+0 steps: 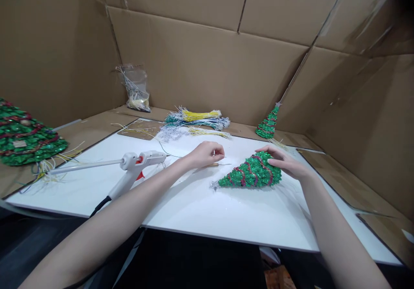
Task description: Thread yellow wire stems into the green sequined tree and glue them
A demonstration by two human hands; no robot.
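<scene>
A small green Christmas tree (252,171) with red garland lies on its side on the white board (207,211). The silver star (214,186) at its tip points left. My right hand (283,159) grips the tree's wide base between thumb and fingers. To the left of it, my left hand (208,153) is closed in a pinch just above the board; what it holds, if anything, is too small to make out. Just below that hand lies a thin pointed tool (213,164) with a wooden-looking handle, partly hidden by the wrist.
A white glue gun (129,172) with a long glue stick stands left of my left forearm. Yellow and green wire bundles (197,118) lie at the back beside a silvery tinsel heap (173,133). Other trees stand back right (268,123) and far left (27,136). Cardboard walls (194,60) enclose the table.
</scene>
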